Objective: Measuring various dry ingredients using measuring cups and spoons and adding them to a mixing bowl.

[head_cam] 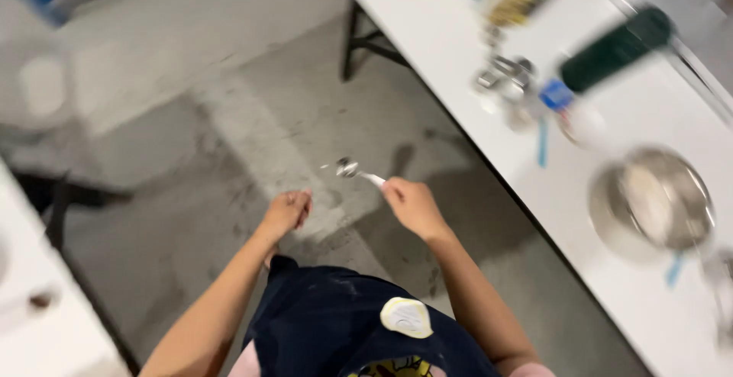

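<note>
A spoon (353, 169) is pinched by its handle in the closed fingers of the right hand (412, 205), its long axis running up and left from the knuckles, bowl outermost, over bare floor. The left hand (286, 211) is held loosely curled and empty just beside it, slightly farther from the bowl. A white table (458, 49) with a metal bowl (653, 201) and a dark bottle (615, 49) stands to the right, and grey concrete floor (252, 110) lies below.

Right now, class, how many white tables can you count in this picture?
2. One white table runs along the right side, carrying a metal bowl and a dark green bottle. A second white table shows at the lower left edge. Others may lie outside the view.
</note>
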